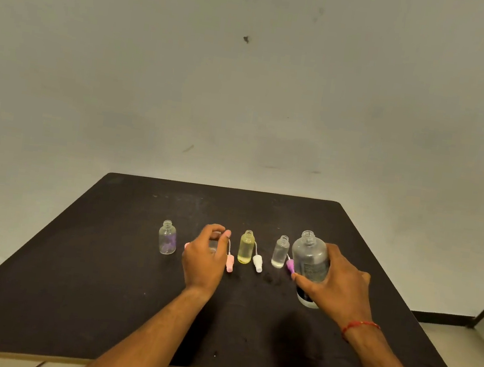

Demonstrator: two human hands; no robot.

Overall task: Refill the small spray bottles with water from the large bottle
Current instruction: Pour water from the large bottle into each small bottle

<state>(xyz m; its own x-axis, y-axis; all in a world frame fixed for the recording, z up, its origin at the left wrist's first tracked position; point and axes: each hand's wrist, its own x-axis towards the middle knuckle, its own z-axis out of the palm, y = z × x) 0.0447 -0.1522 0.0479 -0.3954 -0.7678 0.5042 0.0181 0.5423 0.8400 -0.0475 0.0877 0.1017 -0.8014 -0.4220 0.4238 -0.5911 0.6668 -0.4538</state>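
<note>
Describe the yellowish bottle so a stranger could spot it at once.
On the dark table, small open bottles stand in a row. The yellow bottle is near the middle, between the left hand and the right hand, a white spray cap lying beside it. Only it is yellow; its neighbours are clear.

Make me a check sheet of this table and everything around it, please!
Surface: dark table, scuffed.
Job's things: four small bottles in a row, one yellow; large bottle, uncapped; loose spray tops lying between them.
Clutter: nothing seen.
Grippers: left hand grips one small bottle; right hand grips the large bottle.
Cables: nothing seen.
Surroundings: pale wall, floor.
</note>
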